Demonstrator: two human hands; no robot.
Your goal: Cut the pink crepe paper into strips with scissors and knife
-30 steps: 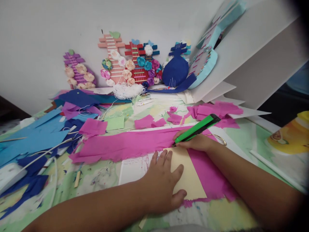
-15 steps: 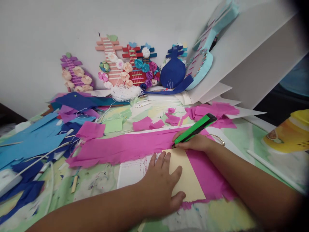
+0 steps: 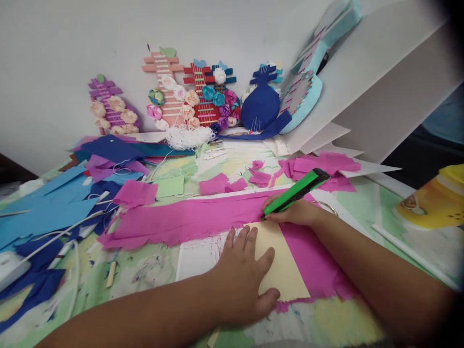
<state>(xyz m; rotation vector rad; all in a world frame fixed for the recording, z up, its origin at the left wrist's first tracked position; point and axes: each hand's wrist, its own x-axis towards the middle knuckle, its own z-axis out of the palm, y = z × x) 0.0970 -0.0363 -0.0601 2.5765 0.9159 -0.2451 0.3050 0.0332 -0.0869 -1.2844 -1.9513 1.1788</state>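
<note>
My right hand (image 3: 292, 210) is closed around a green-and-black pen-shaped tool (image 3: 295, 193). Its dark tip points down at the top edge of a pale yellow card (image 3: 284, 263); whether it is a marker or a craft knife is unclear. With fingers spread, my left hand (image 3: 239, 275) presses flat on the card's left side. Beneath the card lies pink crepe paper (image 3: 188, 217), ragged along its edges, stretching away to the left. White paper (image 3: 194, 261) shows under it, with pink streaks near my left fingertips.
Pink scraps (image 3: 322, 166) lie beyond my hands. Blue paper (image 3: 47, 198) and a white cable (image 3: 76, 270) clutter the left. Decorated paper instruments (image 3: 203, 96) lean on the wall above tangled white string (image 3: 190, 137). A yellow cup (image 3: 435, 205) stands right, near a white stick (image 3: 413, 256).
The tool and my right hand have shifted very slightly right. My left hand stays on the card, and the whole view has moved a little.
</note>
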